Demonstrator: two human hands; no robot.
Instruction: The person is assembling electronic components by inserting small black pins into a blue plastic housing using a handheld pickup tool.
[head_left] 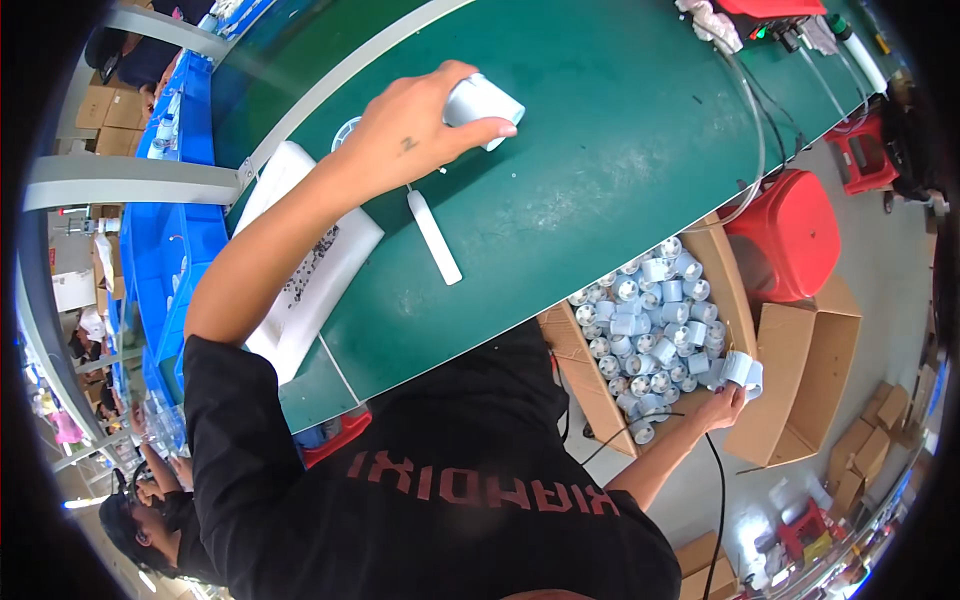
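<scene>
Above the far part of the green table (600, 170), my left hand (425, 125) is closed around a pale blue cylinder (487, 104), thumb at its lower side and fingers over the top. Off to the right, my right hand (720, 408) grips another pale blue cylinder (738, 368) by its lower end, over the edge of a cardboard box (735, 285). A further cylinder shows right beside that one; whether I hold it too I cannot make out. Inside the box lie many similar cylinders (650, 325), some showing white slotted end faces. A slim white stick-shaped tool (434, 238) rests below my left wrist.
A white foam tray (355, 245) with small dark pieces lies under my left forearm. Part of a white round piece (345, 131) shows behind that wrist. Blue bins (165, 260) line the left. A red stool (795, 235) and an open carton (800, 375) stand right.
</scene>
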